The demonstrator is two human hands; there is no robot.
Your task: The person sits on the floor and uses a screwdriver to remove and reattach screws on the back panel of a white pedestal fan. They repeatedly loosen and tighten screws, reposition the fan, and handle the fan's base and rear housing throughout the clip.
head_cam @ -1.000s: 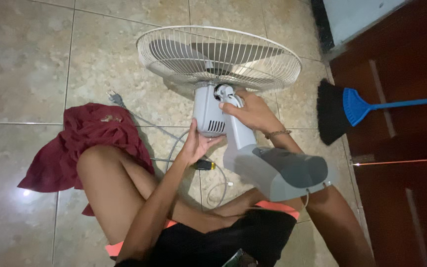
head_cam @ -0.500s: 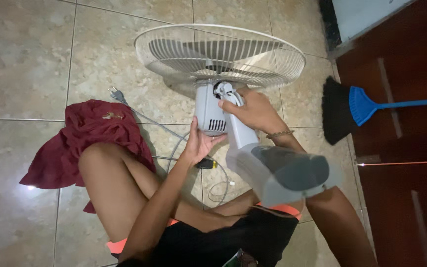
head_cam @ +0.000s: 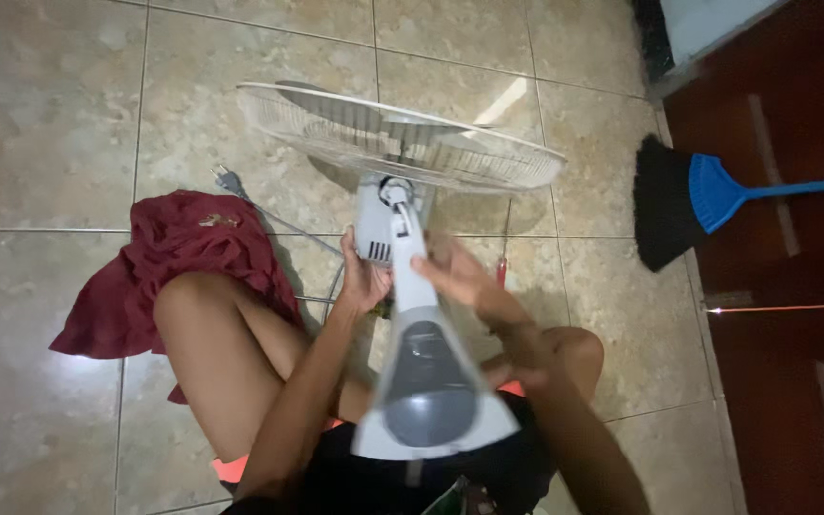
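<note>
A seated person's left hand [head_cam: 362,278] clasps the fan [head_cam: 402,229] motor; right hand [head_cam: 455,277], blurred, grip unclear, touches its neck. With only one sure hold, the fan could tip onto the floor [head_cam: 50,114].

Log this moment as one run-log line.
left hand: grips fan motor housing | right hand: on fan neck, blurred | fan base: toward lap | nearby: red cloth, broom, plug

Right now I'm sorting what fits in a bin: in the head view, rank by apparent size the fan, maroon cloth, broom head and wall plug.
1. fan
2. maroon cloth
3. broom head
4. wall plug
</note>
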